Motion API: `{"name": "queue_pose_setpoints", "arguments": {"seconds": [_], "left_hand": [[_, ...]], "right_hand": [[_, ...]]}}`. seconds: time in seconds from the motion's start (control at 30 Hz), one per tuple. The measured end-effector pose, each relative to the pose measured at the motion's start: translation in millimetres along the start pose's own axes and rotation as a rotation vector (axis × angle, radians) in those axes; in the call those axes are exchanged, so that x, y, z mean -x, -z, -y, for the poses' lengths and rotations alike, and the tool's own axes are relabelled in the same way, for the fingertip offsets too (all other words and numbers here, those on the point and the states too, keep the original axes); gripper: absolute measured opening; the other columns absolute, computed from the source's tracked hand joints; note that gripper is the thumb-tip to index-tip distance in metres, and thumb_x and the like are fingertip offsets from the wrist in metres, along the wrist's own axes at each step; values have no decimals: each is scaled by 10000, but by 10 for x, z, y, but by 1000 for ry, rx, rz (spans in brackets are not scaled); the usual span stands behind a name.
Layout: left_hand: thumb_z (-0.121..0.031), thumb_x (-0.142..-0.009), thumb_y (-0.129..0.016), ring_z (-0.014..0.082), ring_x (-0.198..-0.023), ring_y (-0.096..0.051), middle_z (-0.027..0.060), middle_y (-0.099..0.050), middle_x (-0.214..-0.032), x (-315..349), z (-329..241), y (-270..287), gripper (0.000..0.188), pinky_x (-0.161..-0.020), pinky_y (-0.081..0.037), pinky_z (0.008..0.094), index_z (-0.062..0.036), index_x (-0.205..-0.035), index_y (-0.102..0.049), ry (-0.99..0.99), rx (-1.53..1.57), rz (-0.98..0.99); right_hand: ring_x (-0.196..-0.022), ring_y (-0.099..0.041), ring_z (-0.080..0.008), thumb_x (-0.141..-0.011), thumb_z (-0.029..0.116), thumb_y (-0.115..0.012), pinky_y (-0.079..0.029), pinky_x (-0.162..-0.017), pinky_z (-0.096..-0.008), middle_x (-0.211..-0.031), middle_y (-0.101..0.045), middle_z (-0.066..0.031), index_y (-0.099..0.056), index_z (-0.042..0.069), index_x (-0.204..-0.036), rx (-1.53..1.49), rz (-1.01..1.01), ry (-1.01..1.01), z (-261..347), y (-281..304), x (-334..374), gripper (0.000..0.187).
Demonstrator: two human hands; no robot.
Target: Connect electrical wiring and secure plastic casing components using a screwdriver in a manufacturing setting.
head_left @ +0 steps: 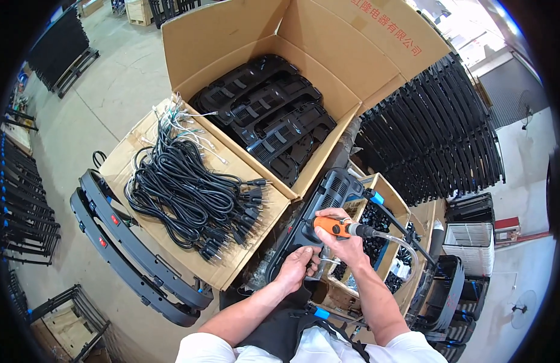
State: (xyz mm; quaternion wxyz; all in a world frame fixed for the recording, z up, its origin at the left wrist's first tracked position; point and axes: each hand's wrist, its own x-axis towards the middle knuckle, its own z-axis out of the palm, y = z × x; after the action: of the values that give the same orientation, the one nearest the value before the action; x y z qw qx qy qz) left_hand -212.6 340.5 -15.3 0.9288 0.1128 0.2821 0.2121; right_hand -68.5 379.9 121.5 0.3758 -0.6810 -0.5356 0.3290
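Note:
A long black plastic cover (321,202) with vent slots lies in front of me, beside the open carton. My right hand (348,245) is wrapped round an orange power screwdriver (328,226), held over the cover. From the tool's rear a clear hose (407,245) curves down to the right. My left hand (297,269) is closed at the cover's near part, its fingertips curled together; what they pinch, if anything, is too small to make out. The tool's tip is hidden.
Black power cords (183,187) with plugs lie heaped on a cardboard sheet (243,266). The carton (225,148) holds several black covers (274,109). A wooden parts box (386,181) sits right, curved grey-black panels (141,254) left, and stacked black frames (431,133) behind.

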Motion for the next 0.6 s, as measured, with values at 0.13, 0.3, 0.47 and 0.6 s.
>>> {"name": "queue_pose_setpoints", "arguments": {"seconds": [0.13,0.3,0.47,0.6], "left_hand": [[-274,-1156,-463,90,-759,-589,37,-684,-989,56,-42,-99,300,-629,-479,249,-41,-1261,-621,-9,32,-39],[-235,-1148,-478,89,-767,-594,37,-690,-991,49,4,-33,266,-624,-474,243,-38,-1244,-629,-81,-28,15],[-208,-1143,-482,90,-761,-595,41,-699,-1002,83,1,-75,246,-623,-472,242,-38,-1240,-630,-95,-73,28],[-220,-1134,-517,98,-763,-609,48,-719,-1016,100,48,-67,246,-631,-478,252,-38,-1248,-636,-70,0,-35]], "right_hand": [[-1048,-717,-181,-890,99,-801,-576,-942,-343,-1161,-750,-97,-693,48,-1204,-12,17,23,15,12,-2,336],[-1036,-712,-172,-893,101,-801,-575,-935,-337,-1150,-748,-91,-693,55,-1204,-33,10,46,-60,-16,4,332],[-1112,-678,-185,-883,53,-795,-546,-1002,-349,-1236,-706,-91,-653,39,-1241,-76,33,-16,-109,-1,54,385],[-1133,-669,-176,-873,60,-817,-545,-1013,-342,-1256,-707,-101,-596,25,-1329,-135,-42,19,-38,2,175,508]]}}
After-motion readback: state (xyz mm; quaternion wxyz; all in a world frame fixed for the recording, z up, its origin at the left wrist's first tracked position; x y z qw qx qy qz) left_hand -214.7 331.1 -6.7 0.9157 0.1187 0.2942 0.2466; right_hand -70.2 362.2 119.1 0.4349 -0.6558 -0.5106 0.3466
